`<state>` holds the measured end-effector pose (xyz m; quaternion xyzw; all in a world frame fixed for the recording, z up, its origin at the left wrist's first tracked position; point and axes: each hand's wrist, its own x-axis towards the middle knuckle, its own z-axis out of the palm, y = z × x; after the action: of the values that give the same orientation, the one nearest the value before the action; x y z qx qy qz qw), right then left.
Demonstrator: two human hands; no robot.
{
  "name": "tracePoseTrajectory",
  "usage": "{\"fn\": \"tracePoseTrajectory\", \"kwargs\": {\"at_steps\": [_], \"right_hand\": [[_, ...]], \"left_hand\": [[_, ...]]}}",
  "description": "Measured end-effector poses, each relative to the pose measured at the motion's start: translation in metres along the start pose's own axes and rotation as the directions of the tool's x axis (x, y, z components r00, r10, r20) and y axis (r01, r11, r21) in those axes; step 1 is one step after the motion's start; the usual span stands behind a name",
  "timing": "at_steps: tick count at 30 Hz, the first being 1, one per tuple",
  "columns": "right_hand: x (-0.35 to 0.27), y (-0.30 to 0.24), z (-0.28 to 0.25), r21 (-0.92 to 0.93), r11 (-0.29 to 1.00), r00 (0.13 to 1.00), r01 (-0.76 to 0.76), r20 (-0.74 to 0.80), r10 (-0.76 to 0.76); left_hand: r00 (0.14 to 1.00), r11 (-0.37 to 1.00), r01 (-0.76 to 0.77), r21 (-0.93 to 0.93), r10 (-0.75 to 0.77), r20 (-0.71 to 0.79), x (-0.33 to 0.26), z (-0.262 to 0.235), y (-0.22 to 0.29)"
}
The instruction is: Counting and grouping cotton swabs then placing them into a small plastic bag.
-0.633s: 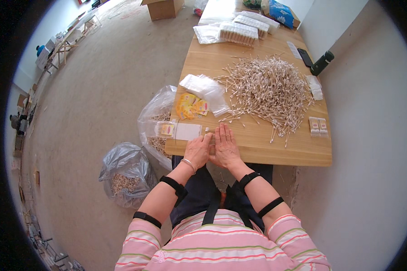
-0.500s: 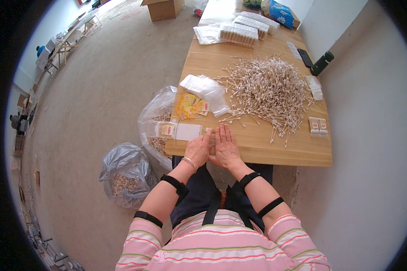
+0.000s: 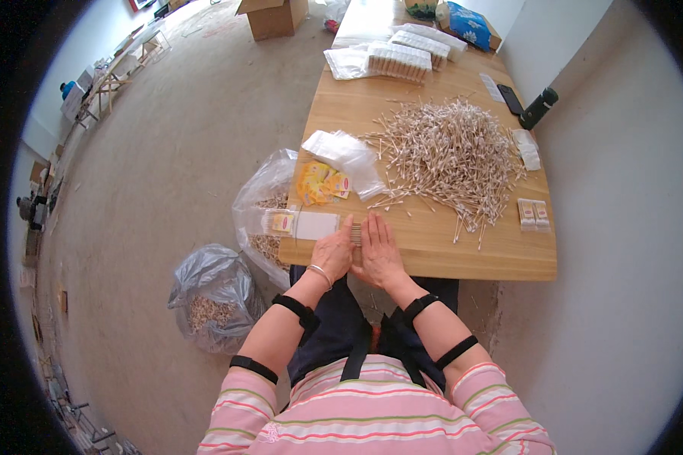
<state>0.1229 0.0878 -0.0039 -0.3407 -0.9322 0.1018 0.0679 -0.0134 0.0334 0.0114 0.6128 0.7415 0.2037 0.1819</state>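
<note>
My left hand [image 3: 332, 254] and my right hand [image 3: 379, 250] lie side by side at the near edge of the wooden table [image 3: 432, 250], pressing a small bundle of cotton swabs [image 3: 355, 233] between them. Only the bundle's tips show between my fingers. Just left of my left hand lies a filled clear packet of swabs with a yellow label [image 3: 300, 224]. A big loose heap of cotton swabs [image 3: 451, 155] spreads across the table's middle, beyond my right hand.
Empty clear bags [image 3: 345, 155] and yellow labels [image 3: 320, 182] lie behind my hands. Two small packets [image 3: 533, 214] sit at the right edge. Plastic bags holding swabs stand on the floor at left [image 3: 209, 296]. Filled packets [image 3: 398, 61], a phone [image 3: 510, 98] and a cardboard box [image 3: 273, 15] are farther off.
</note>
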Motion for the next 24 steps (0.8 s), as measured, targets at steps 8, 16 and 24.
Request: {"fn": "tracePoseTrajectory", "kwargs": {"at_steps": [8,16,24], "right_hand": [[-0.004,-0.001,0.007,-0.039,0.999,1.000,-0.022,0.015,0.022],[0.001,-0.017,0.007,0.018,0.997,0.997,-0.072,0.033,0.072],[0.015,-0.032,0.025,0.078,0.984,0.987,-0.158,0.022,0.157]], "left_hand": [[0.994,0.998,0.048,-0.051,-0.043,0.096,0.003,-0.007,0.005],[0.904,0.586,-0.109,-0.803,-0.277,-0.325,0.014,0.039,-0.020],[0.945,0.342,-0.066,-0.937,-0.280,-0.169,0.022,0.026,-0.026]]}}
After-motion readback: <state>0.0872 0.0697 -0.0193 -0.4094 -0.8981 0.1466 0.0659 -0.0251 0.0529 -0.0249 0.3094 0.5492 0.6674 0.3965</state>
